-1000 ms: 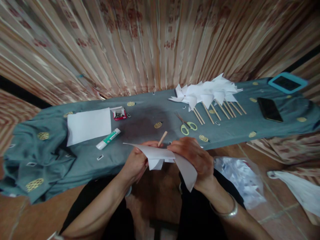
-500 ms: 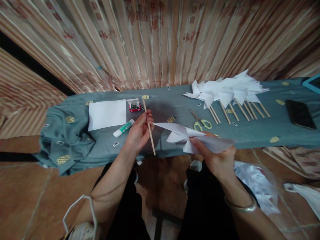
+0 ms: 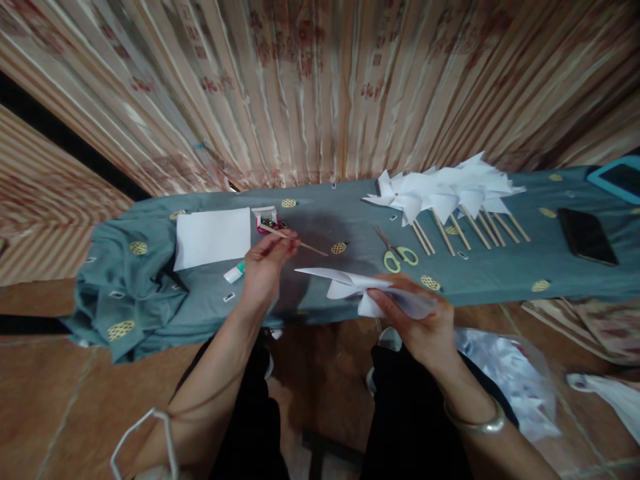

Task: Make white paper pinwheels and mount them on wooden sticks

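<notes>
My left hand (image 3: 264,267) pinches a thin wooden stick (image 3: 310,247) that lies almost level, its far end pointing left toward a small red box of pins (image 3: 265,219). My right hand (image 3: 423,323) holds a folded white paper pinwheel (image 3: 350,285) by its centre, over the near edge of the bench. The stick and the pinwheel are apart. A glue tube (image 3: 233,272) lies just left of my left hand, partly hidden by it.
A teal cloth (image 3: 320,220) covers the long bench. On it lie a white paper sheet (image 3: 213,237), green-handled scissors (image 3: 397,252), a row of finished pinwheels on sticks (image 3: 450,193), a black phone (image 3: 585,235) and a blue-framed tablet (image 3: 620,179). A plastic bag with paper scraps (image 3: 510,373) lies on the floor.
My hands have parted: the left took the stick out from under the paper and tipped it from near upright to almost level. The right keeps the pinwheel, now slightly lower.
</notes>
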Demonstrator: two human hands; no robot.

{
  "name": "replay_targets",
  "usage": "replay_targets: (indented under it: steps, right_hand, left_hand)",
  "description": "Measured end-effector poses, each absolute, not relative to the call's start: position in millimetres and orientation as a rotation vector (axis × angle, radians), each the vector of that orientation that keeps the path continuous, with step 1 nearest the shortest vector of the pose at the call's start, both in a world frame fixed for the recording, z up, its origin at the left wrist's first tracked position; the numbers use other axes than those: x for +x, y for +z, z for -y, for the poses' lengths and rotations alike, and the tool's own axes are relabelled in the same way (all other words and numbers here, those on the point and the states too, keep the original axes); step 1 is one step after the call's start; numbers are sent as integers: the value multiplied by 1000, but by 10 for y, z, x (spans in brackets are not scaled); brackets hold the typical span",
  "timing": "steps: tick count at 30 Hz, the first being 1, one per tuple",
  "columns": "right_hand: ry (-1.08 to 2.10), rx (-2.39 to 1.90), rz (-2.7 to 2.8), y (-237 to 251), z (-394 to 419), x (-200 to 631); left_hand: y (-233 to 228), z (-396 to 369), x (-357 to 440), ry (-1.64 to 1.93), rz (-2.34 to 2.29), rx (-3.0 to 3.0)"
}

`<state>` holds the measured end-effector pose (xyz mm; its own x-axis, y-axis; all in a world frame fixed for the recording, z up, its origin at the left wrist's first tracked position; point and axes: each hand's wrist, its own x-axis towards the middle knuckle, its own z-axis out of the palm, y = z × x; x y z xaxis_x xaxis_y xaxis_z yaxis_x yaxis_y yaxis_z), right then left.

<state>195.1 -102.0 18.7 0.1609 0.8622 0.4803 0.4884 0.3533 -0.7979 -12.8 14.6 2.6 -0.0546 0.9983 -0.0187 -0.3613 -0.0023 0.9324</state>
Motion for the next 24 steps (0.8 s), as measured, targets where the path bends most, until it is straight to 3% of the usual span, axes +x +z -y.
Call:
replay_targets:
  steps: [9,14,17,24]
  right_hand:
    - [398,-1197,1670,185,1041,1927]
    - [385,-1196,1673,165,1035,1904]
    - [378,-1171,1699,176,1037,1888]
    - [361,-1111,1753,202,1065,1843]
  left_hand:
    - [-183,116,-287,1132,-1149,1802]
    - [-476,12,-356,753,-1095,2249]
    - [-561,-20,-330,665,-1064,2317]
    - [-491,-302,-137,896,-1381,2081]
